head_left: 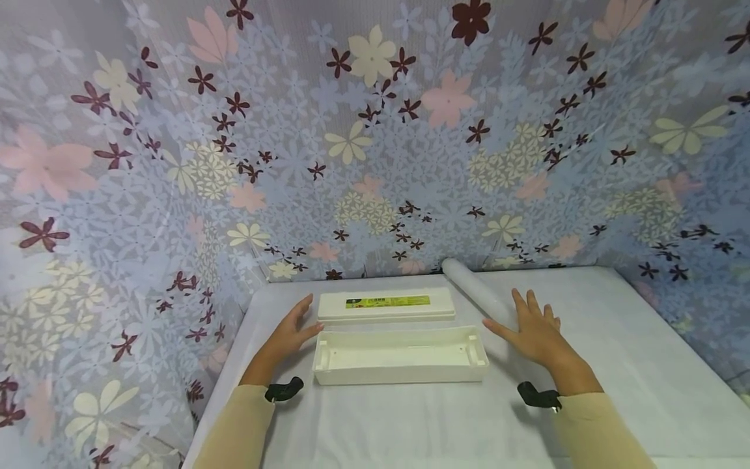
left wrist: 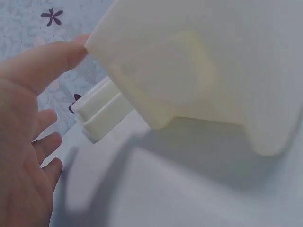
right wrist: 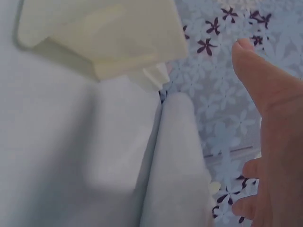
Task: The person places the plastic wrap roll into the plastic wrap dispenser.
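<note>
A long cream plastic box (head_left: 401, 375) stands with its hollow side up, its inside showing bare. Behind it lies the matching cream lid (head_left: 375, 314), which bears a yellow-green label (head_left: 388, 301). My left hand (head_left: 285, 337) is spread beside the box's left end, its thumb tip right at the corner; in the left wrist view that thumb overlaps the box corner (left wrist: 102, 52). To the right of the box, my right hand (head_left: 538, 333) is spread with nothing in it. A white roll of film (head_left: 477, 286) slants behind its thumb, partly hidden by the hand.
A white cloth covers the table (head_left: 410, 430). Close behind it and along the left hangs a flowered curtain (head_left: 363, 163). Each wrist has a black camera mount, such as the right mount (head_left: 538, 396).
</note>
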Motion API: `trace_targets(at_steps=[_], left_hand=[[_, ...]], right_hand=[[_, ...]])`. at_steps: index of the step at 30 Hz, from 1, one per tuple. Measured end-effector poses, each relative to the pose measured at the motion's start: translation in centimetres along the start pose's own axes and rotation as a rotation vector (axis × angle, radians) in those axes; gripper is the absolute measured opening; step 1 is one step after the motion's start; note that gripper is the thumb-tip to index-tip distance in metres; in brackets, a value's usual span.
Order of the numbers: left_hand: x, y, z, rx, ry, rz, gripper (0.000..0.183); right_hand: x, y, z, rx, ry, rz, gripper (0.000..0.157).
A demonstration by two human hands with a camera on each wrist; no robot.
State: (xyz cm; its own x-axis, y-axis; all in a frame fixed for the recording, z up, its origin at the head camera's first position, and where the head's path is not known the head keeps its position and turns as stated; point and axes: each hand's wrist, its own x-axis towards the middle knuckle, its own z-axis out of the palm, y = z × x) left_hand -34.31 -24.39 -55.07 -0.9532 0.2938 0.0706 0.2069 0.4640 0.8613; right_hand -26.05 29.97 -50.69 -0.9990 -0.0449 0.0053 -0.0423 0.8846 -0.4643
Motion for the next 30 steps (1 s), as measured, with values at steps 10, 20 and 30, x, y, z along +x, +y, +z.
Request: trace_targets(at_steps=[10, 20, 30], left_hand=[[-2.8, 0.9, 1.1, -0.151, 0.007, 0.107, 0.077], [-5.4, 1.6, 2.3, -0.182, -0.075, 0.221, 0.087], [-6.9, 1.7, 3.7, -0.277, -0.098, 0.133, 0.112]], right_hand=[[-0.8, 1.4, 0.2, 0.02, 0.007, 0.026, 0.118], [-1.1, 3.1, 1.0, 0.039, 0.048, 0.057, 0.121], [-2.5, 4.2, 2.2, 0.097, 0.098, 0.095, 0.12]])
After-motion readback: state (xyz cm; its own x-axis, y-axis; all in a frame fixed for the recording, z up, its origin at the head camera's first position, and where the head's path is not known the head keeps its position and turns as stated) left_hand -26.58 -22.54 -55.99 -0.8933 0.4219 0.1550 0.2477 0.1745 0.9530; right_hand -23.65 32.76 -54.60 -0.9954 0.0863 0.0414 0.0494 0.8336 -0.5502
